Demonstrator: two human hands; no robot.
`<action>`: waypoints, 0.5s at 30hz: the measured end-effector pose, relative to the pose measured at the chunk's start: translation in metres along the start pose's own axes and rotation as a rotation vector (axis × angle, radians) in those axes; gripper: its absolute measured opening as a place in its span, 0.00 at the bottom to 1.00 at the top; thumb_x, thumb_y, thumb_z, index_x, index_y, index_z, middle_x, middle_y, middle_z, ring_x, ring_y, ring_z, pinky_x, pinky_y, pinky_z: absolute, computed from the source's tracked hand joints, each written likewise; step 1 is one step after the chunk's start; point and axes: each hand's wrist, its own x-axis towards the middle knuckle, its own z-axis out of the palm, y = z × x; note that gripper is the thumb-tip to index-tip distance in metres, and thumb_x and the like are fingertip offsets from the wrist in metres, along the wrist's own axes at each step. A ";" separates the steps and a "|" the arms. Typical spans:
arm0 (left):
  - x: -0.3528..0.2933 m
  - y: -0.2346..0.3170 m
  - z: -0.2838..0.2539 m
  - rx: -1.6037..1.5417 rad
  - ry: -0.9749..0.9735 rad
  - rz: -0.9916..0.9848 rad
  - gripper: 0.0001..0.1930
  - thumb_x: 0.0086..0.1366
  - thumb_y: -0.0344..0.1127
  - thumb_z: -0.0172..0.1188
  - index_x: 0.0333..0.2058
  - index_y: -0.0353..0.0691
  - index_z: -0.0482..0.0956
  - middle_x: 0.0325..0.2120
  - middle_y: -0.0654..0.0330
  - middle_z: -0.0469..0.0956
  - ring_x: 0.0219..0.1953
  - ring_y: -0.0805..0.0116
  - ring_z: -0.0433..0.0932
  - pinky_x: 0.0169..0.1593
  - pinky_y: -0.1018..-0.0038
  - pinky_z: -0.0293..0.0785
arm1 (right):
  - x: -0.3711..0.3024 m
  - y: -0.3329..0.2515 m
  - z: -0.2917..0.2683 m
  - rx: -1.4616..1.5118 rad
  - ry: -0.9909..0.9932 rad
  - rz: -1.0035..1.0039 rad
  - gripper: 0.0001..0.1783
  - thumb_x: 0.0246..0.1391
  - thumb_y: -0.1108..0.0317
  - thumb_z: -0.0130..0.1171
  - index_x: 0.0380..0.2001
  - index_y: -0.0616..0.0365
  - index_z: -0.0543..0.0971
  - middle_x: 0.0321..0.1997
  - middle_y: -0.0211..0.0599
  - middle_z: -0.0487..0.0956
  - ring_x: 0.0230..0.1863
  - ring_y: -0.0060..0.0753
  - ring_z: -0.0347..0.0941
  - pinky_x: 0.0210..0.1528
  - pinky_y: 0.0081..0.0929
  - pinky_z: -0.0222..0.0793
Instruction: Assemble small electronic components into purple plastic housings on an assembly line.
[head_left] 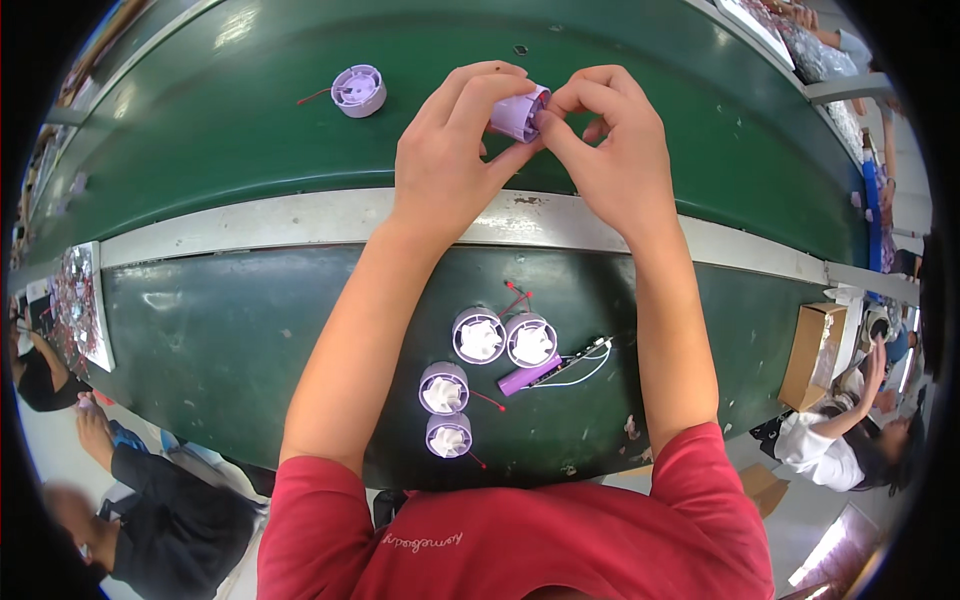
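Observation:
Over the far green surface, my left hand (445, 140) is closed round a lilac cylindrical plastic housing (515, 118), which lies tilted on its side with its open end toward the right. My right hand (622, 145) has thumb and index finger pinched at that open end; a bit of red wire shows there, and the fingertips hide what they grip. To the left of my hands sits another lilac round housing (359, 92) with a red wire sticking out.
Between my forearms stand several lilac housings with white fan wheels (479, 339) and red wires. Beside them lies a purple cylinder with a small circuit board and white cable (530, 374). A metal rail (280, 222) crosses the bench. A cardboard box (808, 355) stands at right; other people sit on both sides.

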 end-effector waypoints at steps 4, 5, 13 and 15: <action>-0.001 0.000 0.001 -0.004 -0.019 0.013 0.23 0.48 0.26 0.75 0.44 0.45 0.78 0.45 0.63 0.80 0.37 0.65 0.82 0.31 0.75 0.79 | 0.000 -0.002 -0.002 0.029 -0.006 0.016 0.05 0.47 0.68 0.65 0.27 0.58 0.82 0.37 0.33 0.77 0.36 0.30 0.73 0.32 0.27 0.70; -0.002 -0.001 0.001 -0.013 -0.035 0.008 0.25 0.47 0.23 0.74 0.45 0.45 0.78 0.48 0.63 0.80 0.38 0.69 0.80 0.30 0.77 0.76 | -0.001 -0.002 -0.002 0.026 -0.011 0.022 0.06 0.48 0.68 0.66 0.27 0.58 0.82 0.37 0.33 0.77 0.36 0.30 0.73 0.32 0.27 0.69; -0.002 -0.002 -0.002 -0.024 -0.075 -0.036 0.27 0.46 0.20 0.73 0.48 0.45 0.78 0.51 0.64 0.80 0.38 0.73 0.78 0.30 0.80 0.73 | -0.002 -0.004 -0.001 0.017 -0.011 0.008 0.06 0.48 0.69 0.66 0.26 0.60 0.82 0.36 0.35 0.77 0.36 0.33 0.74 0.33 0.30 0.70; -0.003 -0.002 -0.001 -0.017 -0.096 -0.013 0.27 0.47 0.21 0.73 0.47 0.46 0.79 0.51 0.65 0.81 0.37 0.73 0.78 0.30 0.80 0.73 | -0.003 -0.004 -0.003 -0.074 -0.017 -0.054 0.05 0.48 0.69 0.66 0.25 0.60 0.82 0.35 0.36 0.77 0.36 0.35 0.74 0.34 0.32 0.70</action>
